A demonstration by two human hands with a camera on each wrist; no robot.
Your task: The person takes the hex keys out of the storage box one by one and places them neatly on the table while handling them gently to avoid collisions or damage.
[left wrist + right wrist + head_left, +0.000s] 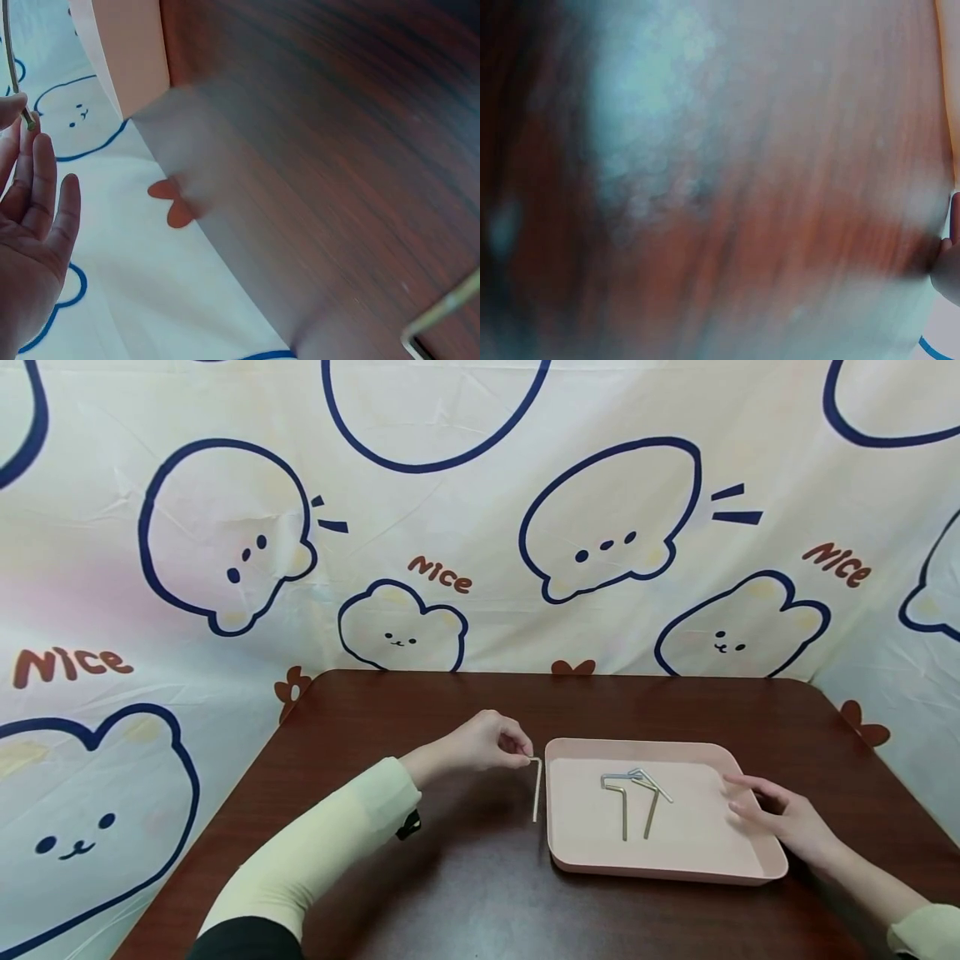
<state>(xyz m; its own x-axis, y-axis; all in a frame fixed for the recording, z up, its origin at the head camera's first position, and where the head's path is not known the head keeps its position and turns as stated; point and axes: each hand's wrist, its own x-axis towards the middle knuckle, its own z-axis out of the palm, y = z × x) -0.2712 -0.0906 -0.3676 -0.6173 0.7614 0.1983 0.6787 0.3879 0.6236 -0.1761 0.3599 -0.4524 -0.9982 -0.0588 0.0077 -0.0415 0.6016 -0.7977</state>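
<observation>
My left hand (491,743) pinches the short end of an L-shaped hex key (537,793) between thumb and fingertips. The key's long arm hangs down just outside the left wall of a pink tray (712,852). In the left wrist view the key's rod (10,52) rises from between the thumb and fingers (45,165). At the tray's right side, my right hand (795,822) holds the rim, fingers reaching over it. Several hex keys (624,817) lie in the tray, some overlapping. Only a sliver of the right hand (949,262) shows in the right wrist view.
The tray stands on a dark brown wooden table (450,893). A cream cloth (495,527) printed with cartoon bears hangs behind the table and along its sides. Another bent metal rod (450,301) appears at the lower right of the left wrist view.
</observation>
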